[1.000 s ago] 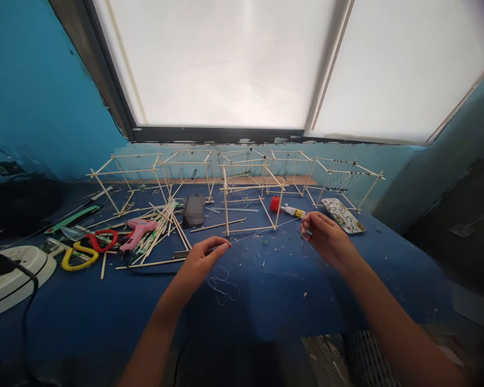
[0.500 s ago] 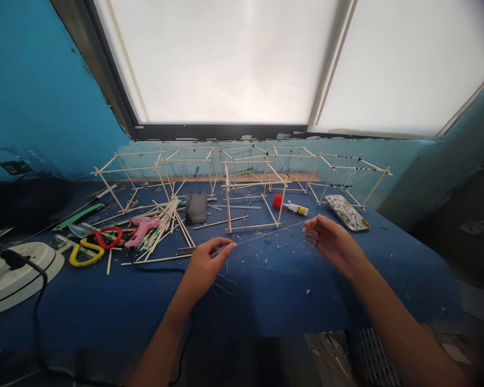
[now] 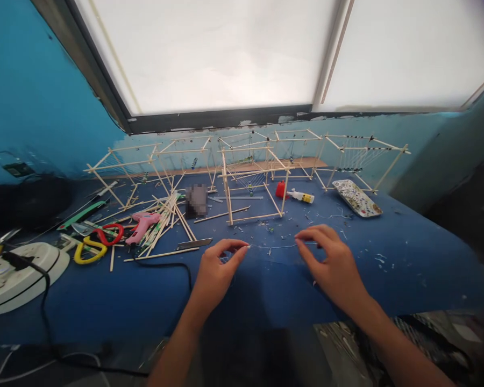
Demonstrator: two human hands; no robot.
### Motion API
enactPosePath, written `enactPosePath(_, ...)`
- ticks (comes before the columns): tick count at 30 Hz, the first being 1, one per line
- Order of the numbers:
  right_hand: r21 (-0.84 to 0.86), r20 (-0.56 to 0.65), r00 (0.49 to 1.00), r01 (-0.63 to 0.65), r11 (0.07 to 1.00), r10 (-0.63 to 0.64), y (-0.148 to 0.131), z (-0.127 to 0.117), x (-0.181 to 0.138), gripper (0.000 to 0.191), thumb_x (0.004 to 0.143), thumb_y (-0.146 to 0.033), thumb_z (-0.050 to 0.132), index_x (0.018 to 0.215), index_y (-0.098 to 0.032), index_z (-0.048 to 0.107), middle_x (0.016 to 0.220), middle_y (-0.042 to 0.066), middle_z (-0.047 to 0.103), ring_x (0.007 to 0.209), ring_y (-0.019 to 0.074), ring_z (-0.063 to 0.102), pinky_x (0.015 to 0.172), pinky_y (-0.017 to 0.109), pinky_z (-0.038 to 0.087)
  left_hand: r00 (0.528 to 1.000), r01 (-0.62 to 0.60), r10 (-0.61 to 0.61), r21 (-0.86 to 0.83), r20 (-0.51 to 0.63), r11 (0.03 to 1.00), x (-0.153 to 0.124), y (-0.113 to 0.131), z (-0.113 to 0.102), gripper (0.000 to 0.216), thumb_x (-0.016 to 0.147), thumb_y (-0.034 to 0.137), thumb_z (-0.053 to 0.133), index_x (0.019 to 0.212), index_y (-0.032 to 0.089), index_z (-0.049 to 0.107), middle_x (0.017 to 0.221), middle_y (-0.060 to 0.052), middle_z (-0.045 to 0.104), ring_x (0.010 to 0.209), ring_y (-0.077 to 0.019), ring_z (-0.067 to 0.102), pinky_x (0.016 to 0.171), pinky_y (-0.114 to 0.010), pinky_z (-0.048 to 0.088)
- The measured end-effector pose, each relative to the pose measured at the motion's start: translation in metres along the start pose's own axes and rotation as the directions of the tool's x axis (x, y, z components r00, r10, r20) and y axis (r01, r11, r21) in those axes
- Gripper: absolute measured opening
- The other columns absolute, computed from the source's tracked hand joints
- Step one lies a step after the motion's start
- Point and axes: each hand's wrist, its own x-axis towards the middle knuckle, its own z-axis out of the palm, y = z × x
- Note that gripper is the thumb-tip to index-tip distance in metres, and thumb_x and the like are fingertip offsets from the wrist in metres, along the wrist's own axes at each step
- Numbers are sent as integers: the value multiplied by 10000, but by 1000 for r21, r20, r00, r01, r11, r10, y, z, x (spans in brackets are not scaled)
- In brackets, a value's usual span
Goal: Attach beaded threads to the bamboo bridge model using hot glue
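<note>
A thin pale thread (image 3: 272, 247) runs between my two hands above the blue table. My left hand (image 3: 221, 263) pinches one part of it between thumb and forefinger. On the other side, the fingertips of my right hand (image 3: 331, 260) are closed on the thread too. A loose strand shows beneath my left hand. Just beyond the thread stands a stick frame (image 3: 258, 183) with fine threads and small beads inside. Left of my left hand lies a metal blade (image 3: 194, 244).
More stick frames (image 3: 358, 145) line the wall. A white glue bottle (image 3: 302, 196) lies near a red object (image 3: 281, 189). At right is a patterned tray (image 3: 357, 198). Leftward are loose sticks (image 3: 161, 226), a pink glue gun (image 3: 142, 226), scissors (image 3: 89, 250) and a white power strip (image 3: 28, 274).
My right hand has come nearer to my left and lower, turning its fingers inward. My left hand has shifted slightly right. The thread span between them is shorter. The view has shifted a little.
</note>
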Motion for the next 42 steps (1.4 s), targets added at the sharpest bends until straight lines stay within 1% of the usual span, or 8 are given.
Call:
enactPosePath(5, 328, 286, 956, -169, 929, 73, -42, 23, -12, 170, 956, -320, 588, 936, -244, 738, 876, 38, 688, 767, 184, 610, 672, 306, 466, 994, -66, 59, -79, -87, 995, -13, 2, 19, 148, 886, 359, 690, 928, 244, 772, 928, -17, 760, 895, -205, 664, 830, -314, 475)
enactPosePath(9, 418, 314, 923, -346, 840, 224, -45, 38, -16, 198, 931, -361, 621, 989, -238, 764, 887, 32, 722, 782, 189, 645, 673, 300, 472, 965, -185, 167, -73, -202, 980, -24, -1, 35, 81, 898, 285, 690, 938, 264, 758, 940, -11, 734, 920, -191, 649, 849, -310, 490)
enactPosePath(12, 475, 303, 909, -406, 781, 288, -40, 42, -18, 240, 917, -410, 641, 998, -223, 767, 888, 38, 732, 808, 204, 654, 698, 309, 480, 935, -264, 246, -38, -257, 964, -29, -2, 43, 80, 898, 252, 696, 945, 278, 755, 941, -10, 725, 939, -193, 641, 872, -326, 497)
enactPosePath(19, 507, 284, 907, -419, 754, 313, -33, 42, -21, 283, 903, -455, 651, 957, -204, 769, 890, 56, 745, 798, 214, 653, 696, 311, 478, 896, -337, 351, 97, -272, 936, -32, -4, 51, 108, 904, 220, 687, 947, 284, 762, 919, -21, 747, 932, -217, 635, 876, -378, 482)
enactPosePath(24, 510, 300, 906, -416, 753, 297, -31, 41, -20, 262, 903, -445, 642, 923, -205, 745, 864, 47, 726, 768, 202, 633, 679, 303, 470, 894, -340, 360, 117, -267, 933, -33, -4, 53, 107, 900, 226, 689, 944, 291, 762, 914, -19, 763, 915, -224, 634, 867, -393, 466)
enactPosePath(34, 505, 291, 919, -384, 773, 267, -30, 39, -17, 222, 921, -412, 616, 878, -206, 688, 743, 4, 631, 694, 161, 562, 631, 265, 440, 960, -179, 173, -9, -220, 984, -33, 10, 47, 106, 896, 315, 666, 960, 258, 728, 947, -19, 727, 895, -214, 645, 847, -350, 484)
enactPosePath(39, 502, 261, 927, -368, 782, 269, -30, 39, -19, 229, 920, -418, 627, 861, -204, 685, 739, 4, 605, 692, 158, 548, 627, 260, 438, 908, -275, 316, 177, -276, 945, -34, 13, 48, 74, 907, 260, 645, 842, 235, 672, 861, -12, 700, 876, -211, 614, 842, -355, 440)
enactPosePath(42, 490, 242, 940, -332, 806, 240, -31, 40, -20, 235, 928, -422, 617, 863, -208, 689, 759, 14, 613, 709, 168, 559, 641, 268, 450, 880, -309, 379, 262, -285, 914, -35, 13, 51, 47, 906, 242, 652, 869, 242, 682, 877, -18, 712, 895, -221, 620, 841, -364, 425)
